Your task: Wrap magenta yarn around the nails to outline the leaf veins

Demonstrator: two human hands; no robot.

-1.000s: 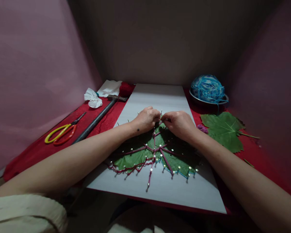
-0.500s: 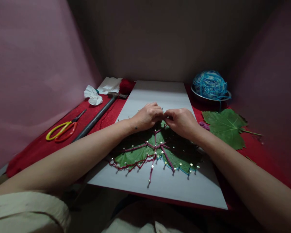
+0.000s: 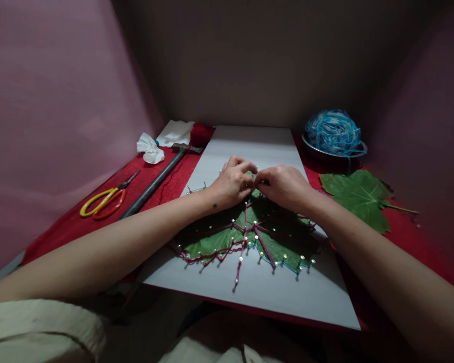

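Two bare hands meet near the centre of the frame, over the upper part of a green lobed leaf (image 3: 215, 239) that lies on a white board (image 3: 298, 298). The left hand (image 3: 237, 179) has its fingers bent, the index finger reaching toward a nail at the leaf's top. Just beside it, the right hand (image 3: 283, 185) brings thumb and forefinger together in a pinch; whether either grasps a strand cannot be told. Most of the leaf spreads below the hands toward the lower centre, partly hidden by them and the forearms.

Nails (image 3: 276, 264) stand along the leaf's edges and veins. Purple yarn (image 3: 265, 246) follows the veins and runs down the stalk, red yarn (image 3: 191, 260) trims the lower left edge, and blue yarn (image 3: 291, 268) the lower right.

Left of the board, on red cloth (image 3: 60, 237), lie scissors (image 3: 118, 190) with one yellow and one red handle, a hammer (image 3: 154, 185), crumpled white paper (image 3: 150, 149) and a red yarn ball (image 3: 202, 135). On the right, a blue-and-white yarn ball (image 3: 333, 131) sits in a metal bowl (image 3: 318, 149), with a loose leaf (image 3: 357, 194) just below.
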